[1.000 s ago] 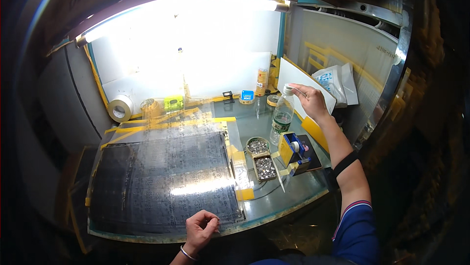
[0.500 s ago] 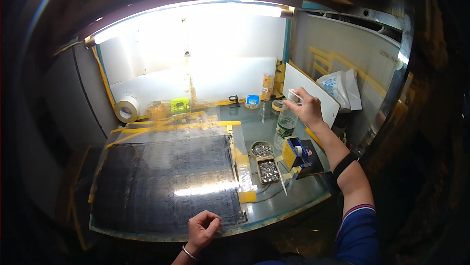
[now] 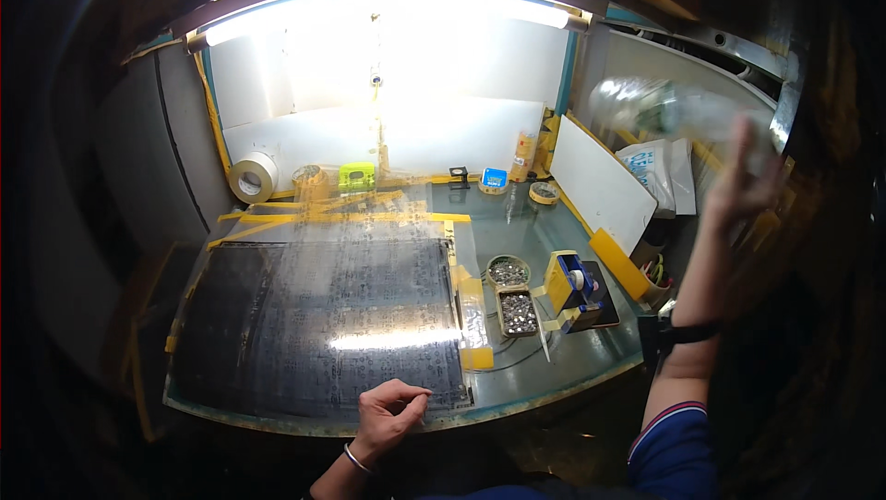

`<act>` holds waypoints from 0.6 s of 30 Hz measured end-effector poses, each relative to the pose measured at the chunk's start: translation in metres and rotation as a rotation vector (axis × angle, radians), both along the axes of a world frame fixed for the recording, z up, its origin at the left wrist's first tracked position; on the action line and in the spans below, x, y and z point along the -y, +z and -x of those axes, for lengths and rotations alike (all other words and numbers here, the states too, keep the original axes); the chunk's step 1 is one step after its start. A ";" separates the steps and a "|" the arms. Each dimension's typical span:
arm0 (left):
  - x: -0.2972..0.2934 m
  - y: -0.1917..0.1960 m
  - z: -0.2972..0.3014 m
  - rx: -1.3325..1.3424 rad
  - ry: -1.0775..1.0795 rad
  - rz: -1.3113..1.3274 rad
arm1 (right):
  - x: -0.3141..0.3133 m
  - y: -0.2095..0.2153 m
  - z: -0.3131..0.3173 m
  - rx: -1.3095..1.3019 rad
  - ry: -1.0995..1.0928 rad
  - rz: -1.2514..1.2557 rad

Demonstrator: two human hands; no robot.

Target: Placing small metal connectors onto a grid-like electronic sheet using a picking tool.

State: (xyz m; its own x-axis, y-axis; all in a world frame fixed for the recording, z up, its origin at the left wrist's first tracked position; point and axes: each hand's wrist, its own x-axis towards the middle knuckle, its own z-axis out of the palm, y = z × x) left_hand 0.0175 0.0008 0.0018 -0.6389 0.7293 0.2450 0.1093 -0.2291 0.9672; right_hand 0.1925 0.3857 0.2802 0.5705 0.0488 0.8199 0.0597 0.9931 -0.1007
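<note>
My right hand [image 3: 743, 181] is raised high at the right, blurred by motion, gripping a clear plastic bottle [image 3: 660, 112] tilted on its side above the white board [image 3: 600, 186]. At the table's near edge my left hand [image 3: 392, 412] rests with fingers curled on the front rim of a large dark sheet [image 3: 314, 320] covered in fine print under clear film. The sheet is taped down with yellow tape [image 3: 341, 216] on the glass table [image 3: 554, 361].
A round dish [image 3: 508, 271] and a square tray [image 3: 518, 313] of small metal parts lie right of the sheet. A blue and yellow tape dispenser [image 3: 572, 283] stands beside them. Tape rolls [image 3: 252, 177], a green object [image 3: 355, 177] and a bag [image 3: 660, 168] line the back and right.
My right hand has lifted the bottle from the table's right side up and to the right, tipping it over. My left hand has stayed at the sheet's front edge.
</note>
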 end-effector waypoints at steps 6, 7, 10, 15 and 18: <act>-0.003 0.016 -0.001 0.154 -0.022 -0.021 | -0.041 -0.076 0.079 0.615 0.142 0.202; -0.002 0.017 -0.002 0.168 -0.058 -0.053 | -0.043 -0.086 0.083 0.702 0.198 0.282; 0.003 0.029 -0.009 0.225 -0.121 -0.054 | -0.044 -0.113 0.103 0.858 0.205 0.381; 0.003 0.027 -0.025 0.382 -0.270 0.045 | -0.049 -0.133 0.109 0.989 0.154 0.351; -0.003 0.033 -0.032 0.483 -0.305 0.115 | -0.072 -0.127 0.103 1.033 0.113 0.289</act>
State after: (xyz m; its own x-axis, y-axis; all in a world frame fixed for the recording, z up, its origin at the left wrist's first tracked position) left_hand 0.0493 0.0041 0.0345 -0.4153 0.9025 -0.1139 -0.4052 -0.0714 0.9115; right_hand 0.0891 0.4577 0.1530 -0.4111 0.3265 0.8511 0.1600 0.9450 -0.2853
